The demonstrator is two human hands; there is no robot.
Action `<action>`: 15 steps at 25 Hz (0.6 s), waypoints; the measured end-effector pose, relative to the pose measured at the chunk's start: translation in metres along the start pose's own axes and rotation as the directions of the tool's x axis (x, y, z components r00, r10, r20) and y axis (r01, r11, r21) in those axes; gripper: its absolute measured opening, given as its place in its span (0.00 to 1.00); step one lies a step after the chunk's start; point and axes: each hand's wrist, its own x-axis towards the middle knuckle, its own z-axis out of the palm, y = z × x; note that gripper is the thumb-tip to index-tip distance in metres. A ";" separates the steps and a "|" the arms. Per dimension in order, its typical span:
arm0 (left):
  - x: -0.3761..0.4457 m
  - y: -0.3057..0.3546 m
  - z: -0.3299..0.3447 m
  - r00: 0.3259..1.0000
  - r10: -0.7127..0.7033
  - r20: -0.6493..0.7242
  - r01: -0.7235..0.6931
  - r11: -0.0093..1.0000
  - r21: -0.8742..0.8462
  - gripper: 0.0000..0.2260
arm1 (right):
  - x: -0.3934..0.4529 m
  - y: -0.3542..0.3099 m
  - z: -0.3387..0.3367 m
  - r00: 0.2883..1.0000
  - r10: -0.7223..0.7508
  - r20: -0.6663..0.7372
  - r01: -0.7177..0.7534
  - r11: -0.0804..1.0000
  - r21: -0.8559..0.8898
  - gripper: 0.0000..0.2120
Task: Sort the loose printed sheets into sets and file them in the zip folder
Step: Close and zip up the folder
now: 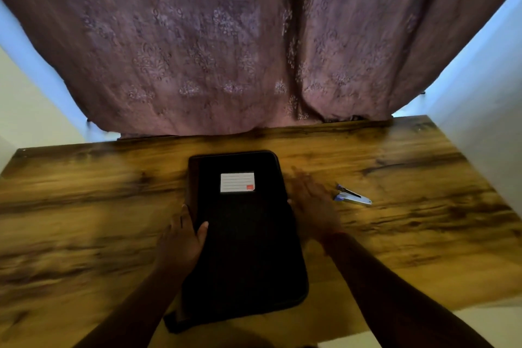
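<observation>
Centrally on the wooden desk (84,206) lies the black zip folder (243,234), closed and flat, its long side running away from the person and its near end hanging a little past the desk's front edge. A white lined label (237,182) with a small red mark sits on the upper part of its cover.

Both forearms reach in from the bottom of the view, angled inward toward the folder. The left hand (180,237) grips the folder's left edge about halfway along: the thumb lies on top of the cover while the fingers curl round the side, so this hand is closed on the folder. The right hand (313,203) is just beside the folder's right edge, palm down, fingers stretched forward and loosely spread. It is blurred, so whether it touches the folder or the desk cannot be told, but it holds nothing and its fingers look straight.

To the right of that hand, well clear of the folder, a small metal stapler (353,196) with blue parts lies on the desk. Behind the desk hangs a purplish patterned curtain (226,37), its hem reaching the far edge.
</observation>
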 end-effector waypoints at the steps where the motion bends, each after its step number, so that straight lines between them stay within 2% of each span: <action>1: 0.000 0.000 0.002 1.000 0.003 -0.022 -0.002 1.000 0.011 0.32 | -0.011 0.026 -0.010 0.994 0.076 -0.077 -0.081 0.994 -0.068 0.30; 3: 0.001 0.001 0.006 0.998 0.035 -0.048 -0.033 0.999 0.039 0.34 | -0.034 0.075 -0.025 0.956 0.267 -0.124 -0.278 0.957 -0.078 0.30; 4: 0.001 0.001 0.007 0.997 0.035 -0.065 -0.031 0.998 0.054 0.34 | -0.040 0.092 -0.030 0.949 0.306 -0.071 -0.312 0.945 -0.099 0.28; 6: 0.000 0.003 0.012 0.995 -0.007 -0.095 0.017 0.995 0.101 0.30 | -0.032 0.103 -0.032 0.961 0.275 0.038 -0.270 0.957 -0.104 0.22; 9: -0.003 0.016 0.006 0.989 -0.087 -0.117 0.097 0.992 0.083 0.28 | -0.003 0.082 -0.021 0.984 0.105 0.142 -0.105 0.994 -0.013 0.17; 12: -0.013 0.030 0.006 0.974 -0.140 -0.179 0.162 0.980 0.112 0.26 | 0.011 0.047 -0.009 0.993 0.075 0.094 -0.094 0.972 0.216 0.17; 13: -0.017 0.031 0.010 0.976 -0.121 -0.181 0.148 0.978 0.144 0.29 | 0.011 0.038 -0.009 0.993 0.087 0.076 -0.103 0.964 0.246 0.18; 15: -0.028 0.038 0.017 0.962 -0.177 -0.207 0.206 0.970 0.126 0.32 | 0.014 0.030 -0.008 0.993 0.102 0.062 -0.114 0.964 0.241 0.17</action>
